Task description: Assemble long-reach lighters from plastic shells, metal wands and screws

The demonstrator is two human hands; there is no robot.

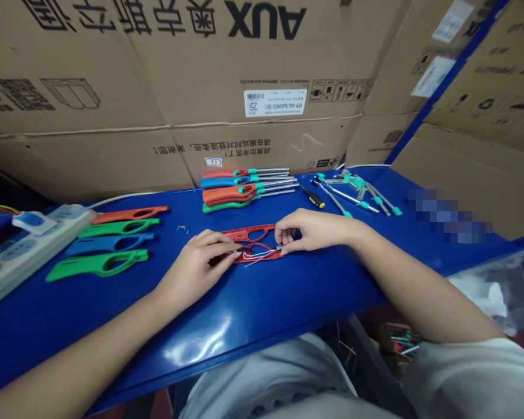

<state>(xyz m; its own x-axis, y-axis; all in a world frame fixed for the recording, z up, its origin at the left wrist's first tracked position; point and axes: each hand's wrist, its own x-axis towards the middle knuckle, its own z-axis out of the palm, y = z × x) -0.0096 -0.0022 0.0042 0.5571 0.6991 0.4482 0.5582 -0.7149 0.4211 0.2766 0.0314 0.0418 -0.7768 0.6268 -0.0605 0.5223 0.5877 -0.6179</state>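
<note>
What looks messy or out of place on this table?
The metal lighter tubes lie jumbled at right rear, unlike the aligned casings at left. Tiny loose metal pieces, possibly screws, lie scattered between those casings and the opened red casing.

- The one view comes from the person's head, looking forward and steeply down over a blue table [253, 308].
- Nearest of all are the person's clothes [271, 381], seen from above at the bottom middle.
- The left arm [113, 331] enters at the lower left, the right arm [419, 285] from the lower right; both run away from the camera to the left hand [203, 256] and right hand [308, 230], near the centre.
- A cardboard wall [135, 75] fills the top, farther off and faced almost squarely.
- The table's front edge climbs toward the right, and the left border cuts off a power strip [37, 247].
</note>
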